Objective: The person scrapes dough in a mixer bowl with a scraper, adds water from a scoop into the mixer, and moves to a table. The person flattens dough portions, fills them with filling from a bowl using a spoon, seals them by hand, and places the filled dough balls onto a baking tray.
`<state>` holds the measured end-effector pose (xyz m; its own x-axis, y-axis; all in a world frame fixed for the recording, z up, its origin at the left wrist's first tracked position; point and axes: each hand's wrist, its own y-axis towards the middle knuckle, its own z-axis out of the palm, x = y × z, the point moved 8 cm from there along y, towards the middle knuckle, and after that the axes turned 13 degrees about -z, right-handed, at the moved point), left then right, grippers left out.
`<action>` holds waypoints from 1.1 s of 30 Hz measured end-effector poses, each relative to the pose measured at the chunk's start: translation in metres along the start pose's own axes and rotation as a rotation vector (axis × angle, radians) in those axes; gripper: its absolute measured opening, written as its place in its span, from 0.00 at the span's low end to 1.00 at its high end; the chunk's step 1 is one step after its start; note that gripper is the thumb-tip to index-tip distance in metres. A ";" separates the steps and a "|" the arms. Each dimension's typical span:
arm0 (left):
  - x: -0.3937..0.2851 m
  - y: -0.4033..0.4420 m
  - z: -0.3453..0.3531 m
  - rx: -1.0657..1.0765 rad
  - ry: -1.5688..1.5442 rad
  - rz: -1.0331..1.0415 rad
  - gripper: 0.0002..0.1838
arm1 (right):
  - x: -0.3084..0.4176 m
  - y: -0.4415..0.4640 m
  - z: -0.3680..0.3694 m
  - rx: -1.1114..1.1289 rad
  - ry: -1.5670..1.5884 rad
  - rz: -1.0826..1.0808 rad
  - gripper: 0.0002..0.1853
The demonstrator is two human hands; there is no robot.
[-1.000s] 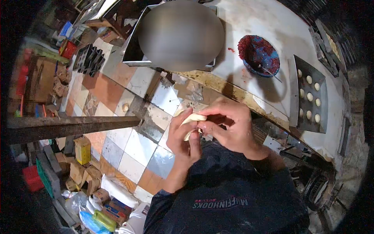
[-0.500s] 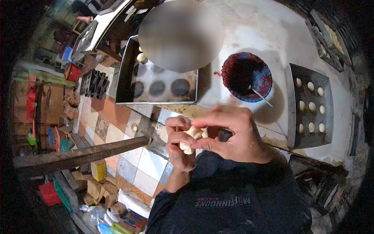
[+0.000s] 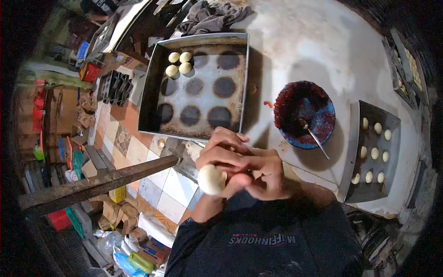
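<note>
Both hands meet in front of the dark shirt. My left hand (image 3: 224, 152) is closed around a pale dough ball (image 3: 212, 179), whose smooth round side bulges out at the left. My right hand (image 3: 265, 173) presses against the dough from the right, fingers bent and pinched; its fingertips are partly hidden. Just beyond the hands lies a large square tray (image 3: 194, 86) with several dough balls (image 3: 185, 68) in its far left part. To the right is a blue bowl (image 3: 318, 117) smeared with dark red filling, a spoon (image 3: 316, 138) leaning in it.
At the right stands a smaller tray (image 3: 374, 166) with several dough balls. A grey cloth (image 3: 214, 17) lies behind the large tray. A wooden beam (image 3: 101, 182) crosses at the left, above cartons and bags. A person (image 3: 99, 9) shows at the far top left.
The view has shifted, showing more of the large tray and its dough balls. The dough in my hands, earlier loose and folded, now shows a rounded, smooth side. My fingers have closed in more tightly.
</note>
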<state>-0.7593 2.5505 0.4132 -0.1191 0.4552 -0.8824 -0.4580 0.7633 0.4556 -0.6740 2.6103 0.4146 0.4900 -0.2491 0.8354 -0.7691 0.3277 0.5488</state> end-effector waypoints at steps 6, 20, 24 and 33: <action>0.048 -0.029 -0.095 -0.302 0.615 -0.442 0.06 | -0.029 0.039 0.033 0.122 -0.453 -0.085 0.13; 0.088 -0.104 -0.277 -0.355 -0.048 -1.026 0.21 | -0.218 0.092 0.145 0.513 -0.570 -0.063 0.17; 0.055 -0.105 -0.354 -0.691 0.035 -0.821 0.15 | -0.252 0.068 0.159 0.864 -0.848 -0.089 0.32; 0.191 0.085 -0.339 -0.150 0.690 -0.760 0.24 | -0.190 0.083 0.125 0.632 -0.932 -0.210 0.32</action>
<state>-1.1190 2.5465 0.2437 -0.2103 -0.5202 -0.8278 -0.7227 0.6529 -0.2268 -0.8825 2.5714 0.2975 0.3408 -0.9099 0.2365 -0.9062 -0.2509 0.3405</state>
